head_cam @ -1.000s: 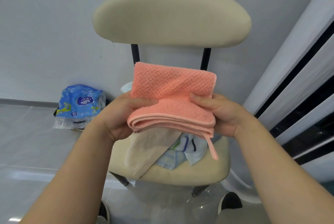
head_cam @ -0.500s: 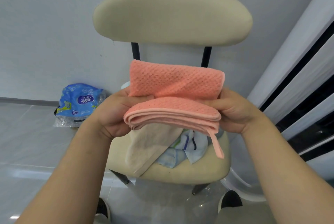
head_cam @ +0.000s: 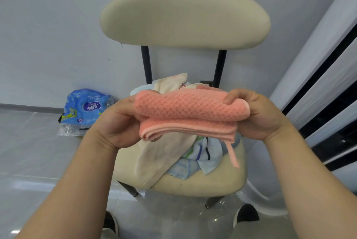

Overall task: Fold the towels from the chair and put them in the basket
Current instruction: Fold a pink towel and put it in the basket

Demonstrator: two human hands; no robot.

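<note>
Pink waffle towel (head_cam: 190,111), folded thick, is pinched at both ends by our left hand (head_cam: 117,121) and right hand (head_cam: 258,115), apparently squaring its layers above the chair seat (head_cam: 202,184).

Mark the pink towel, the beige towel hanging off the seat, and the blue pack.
pink towel (head_cam: 190,108), head view, waffle-textured top fold.
beige towel (head_cam: 158,154), head view, its hanging middle.
blue pack (head_cam: 85,107), head view, printed front.
</note>
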